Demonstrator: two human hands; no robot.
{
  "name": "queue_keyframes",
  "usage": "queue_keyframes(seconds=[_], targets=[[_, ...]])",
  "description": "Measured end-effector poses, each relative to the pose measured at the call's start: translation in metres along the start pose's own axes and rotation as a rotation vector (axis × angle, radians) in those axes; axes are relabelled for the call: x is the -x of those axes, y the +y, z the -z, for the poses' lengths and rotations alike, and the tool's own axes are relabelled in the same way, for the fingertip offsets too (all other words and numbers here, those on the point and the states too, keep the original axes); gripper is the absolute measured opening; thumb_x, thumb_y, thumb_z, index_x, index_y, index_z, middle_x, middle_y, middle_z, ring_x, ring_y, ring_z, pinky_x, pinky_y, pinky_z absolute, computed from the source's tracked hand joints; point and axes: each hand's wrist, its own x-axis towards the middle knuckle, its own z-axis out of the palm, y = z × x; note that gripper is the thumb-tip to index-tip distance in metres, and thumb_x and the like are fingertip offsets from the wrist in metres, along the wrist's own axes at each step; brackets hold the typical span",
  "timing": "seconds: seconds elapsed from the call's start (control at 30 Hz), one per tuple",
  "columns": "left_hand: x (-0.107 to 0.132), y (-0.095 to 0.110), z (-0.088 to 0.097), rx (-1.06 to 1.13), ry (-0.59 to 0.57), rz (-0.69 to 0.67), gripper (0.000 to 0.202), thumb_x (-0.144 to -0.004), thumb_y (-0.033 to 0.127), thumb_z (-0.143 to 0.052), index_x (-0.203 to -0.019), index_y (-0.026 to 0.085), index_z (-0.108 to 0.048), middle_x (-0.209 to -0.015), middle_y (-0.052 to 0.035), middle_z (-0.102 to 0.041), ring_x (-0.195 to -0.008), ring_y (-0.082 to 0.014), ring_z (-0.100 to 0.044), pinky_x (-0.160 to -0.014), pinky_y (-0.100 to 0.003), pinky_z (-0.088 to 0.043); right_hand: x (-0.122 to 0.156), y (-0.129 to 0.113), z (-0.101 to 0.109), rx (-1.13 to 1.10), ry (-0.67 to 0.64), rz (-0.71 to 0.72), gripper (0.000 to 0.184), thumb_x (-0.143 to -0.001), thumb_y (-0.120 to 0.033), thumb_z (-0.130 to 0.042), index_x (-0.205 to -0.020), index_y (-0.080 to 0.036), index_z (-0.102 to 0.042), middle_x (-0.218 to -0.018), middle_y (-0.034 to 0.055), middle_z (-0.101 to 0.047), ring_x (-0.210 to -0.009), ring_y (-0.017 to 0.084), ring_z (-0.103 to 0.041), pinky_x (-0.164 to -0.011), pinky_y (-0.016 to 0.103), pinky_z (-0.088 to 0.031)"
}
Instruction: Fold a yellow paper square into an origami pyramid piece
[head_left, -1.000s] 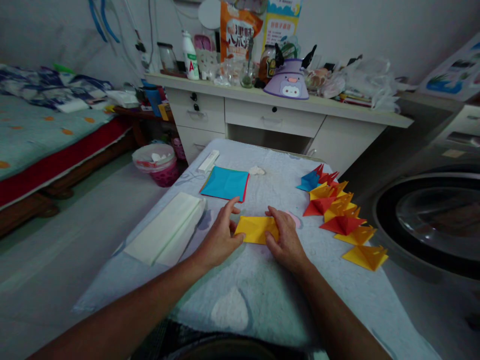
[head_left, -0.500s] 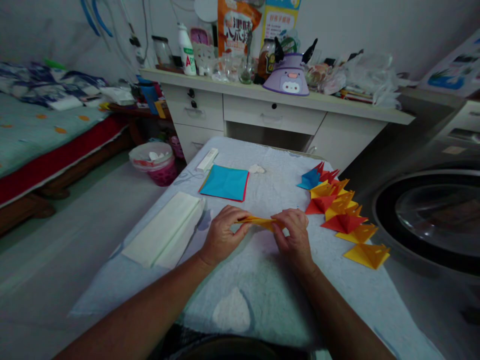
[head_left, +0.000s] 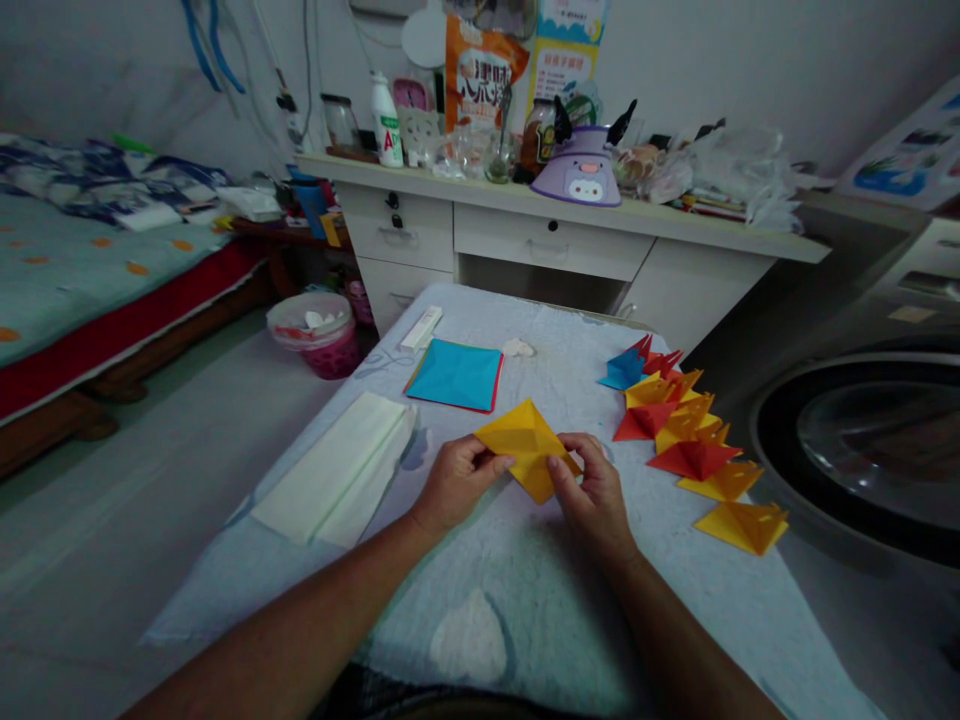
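Observation:
A yellow sheet of origami paper (head_left: 529,446), creased and turned like a diamond, is held just above the cloth-covered table (head_left: 450,560). My left hand (head_left: 459,480) pinches its left corner between thumb and fingers. At the right corner, my right hand (head_left: 594,490) grips it, thumb on the near face. Beyond the paper lies a stack of coloured square sheets (head_left: 456,374), blue on top with red and yellow edges showing. Several folded paper pieces in yellow, red and blue, such as a red one (head_left: 696,458), stand in an overlapping row along the table's right side.
A white tissue pack (head_left: 341,470) lies at the left of the table, with a small white box (head_left: 422,328) farther back. A white cabinet (head_left: 555,232) stands behind, a washing machine (head_left: 870,440) at right. A pink bin (head_left: 319,340) sits on the floor.
The yellow paper has tilted from nearly edge-on to showing its broad diamond face. Both hands have turned with it and still hold its side corners. The camera view has shifted slightly.

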Motion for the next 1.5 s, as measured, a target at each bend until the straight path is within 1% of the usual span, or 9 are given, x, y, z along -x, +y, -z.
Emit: queue_keyframes(seconds=[0.13,0.3,0.5,0.67,0.83,0.93,1.17,1.3,1.5], targets=[[-0.001,-0.004,0.0,0.035,-0.001,0.036,0.026,-0.076,0.032,-0.069,-0.092,0.012,-0.07,-0.089,-0.0068,-0.074,-0.079,-0.0195,-0.067,-0.072,-0.03,-0.054,0.0,0.002,0.0,-0.011,-0.021,-0.061,0.017,-0.091,-0.033,-0.052,-0.091,-0.021,-0.065,-0.086,0.0035,-0.063,-0.085,0.02,-0.057,-0.08,0.034,-0.046],[-0.003,-0.008,-0.005,0.205,-0.103,0.041,0.036,-0.072,0.029,-0.072,-0.102,0.013,-0.064,-0.095,-0.0079,-0.072,-0.083,-0.0181,-0.067,-0.075,-0.03,-0.053,-0.001,0.005,-0.003,-0.088,-0.046,-0.132,0.019,-0.091,-0.035,-0.051,-0.094,-0.02,-0.063,-0.087,0.0044,-0.065,-0.082,0.02,-0.059,-0.075,0.033,-0.049],[0.0,-0.004,-0.006,0.155,-0.02,0.071,0.03,-0.073,0.026,-0.069,-0.1,0.012,-0.063,-0.087,-0.0075,-0.073,-0.072,-0.0173,-0.068,-0.065,-0.027,-0.053,-0.001,0.003,-0.003,0.138,0.075,0.099,0.032,-0.088,-0.028,-0.055,-0.119,-0.022,-0.054,-0.114,0.0098,-0.059,-0.109,0.026,-0.053,-0.097,0.047,-0.041],[0.0,-0.003,-0.004,0.06,0.052,0.069,0.023,-0.075,0.028,-0.068,-0.091,0.012,-0.068,-0.08,-0.0082,-0.075,-0.072,-0.0211,-0.071,-0.068,-0.031,-0.056,0.001,-0.008,-0.003,0.25,0.154,0.223,0.037,-0.087,-0.021,-0.055,-0.123,-0.023,-0.052,-0.114,0.0111,-0.053,-0.109,0.027,-0.052,-0.094,0.05,-0.044],[0.001,0.005,-0.001,-0.023,0.144,-0.046,0.023,-0.073,0.025,-0.071,-0.093,0.015,-0.071,-0.095,-0.0066,-0.075,-0.086,-0.021,-0.069,-0.077,-0.03,-0.054,0.005,-0.016,-0.004,0.202,0.169,0.286,0.036,-0.089,-0.015,-0.054,-0.123,-0.026,-0.052,-0.106,0.0086,-0.055,-0.087,0.02,-0.059,-0.072,0.038,-0.054],[0.002,0.004,0.0,-0.043,0.137,-0.055,0.021,-0.073,0.024,-0.071,-0.091,0.015,-0.07,-0.093,-0.0051,-0.074,-0.083,-0.0195,-0.068,-0.075,-0.028,-0.053,0.005,-0.018,-0.005,0.136,0.136,0.317,0.038,-0.089,-0.011,-0.054,-0.123,-0.026,-0.051,-0.107,0.0072,-0.057,-0.07,0.013,-0.057,-0.064,0.031,-0.053],[0.003,-0.004,0.002,-0.016,0.048,-0.143,0.012,-0.075,0.023,-0.07,-0.083,0.015,-0.065,-0.083,-0.0033,-0.066,-0.077,-0.0165,-0.062,-0.07,-0.026,-0.049,0.005,-0.015,-0.004,0.11,0.112,0.329,0.036,-0.089,-0.008,-0.052,-0.121,-0.025,-0.053,-0.108,0.0087,-0.061,-0.092,0.019,-0.062,-0.076,0.036,-0.056],[0.002,-0.001,0.004,-0.055,0.009,-0.274,0.013,-0.072,0.02,-0.072,-0.077,0.016,-0.061,-0.079,-0.0009,-0.059,-0.072,-0.0133,-0.057,-0.065,-0.022,-0.046,0.003,-0.012,-0.002,0.082,0.12,0.316,0.038,-0.087,-0.006,-0.052,-0.12,-0.025,-0.054,-0.106,0.0077,-0.062,-0.093,0.019,-0.061,-0.077,0.037,-0.056],[0.002,0.005,0.005,-0.126,-0.02,-0.307,0.004,-0.076,0.013,-0.065,-0.077,0.016,-0.063,-0.081,-0.0019,-0.06,-0.072,-0.0121,-0.057,-0.064,-0.021,-0.044,0.001,-0.009,-0.001,0.038,0.111,0.279,0.036,-0.087,-0.006,-0.051,-0.116,-0.026,-0.056,-0.105,0.0069,-0.061,-0.094,0.02,-0.059,-0.076,0.035,-0.054]])
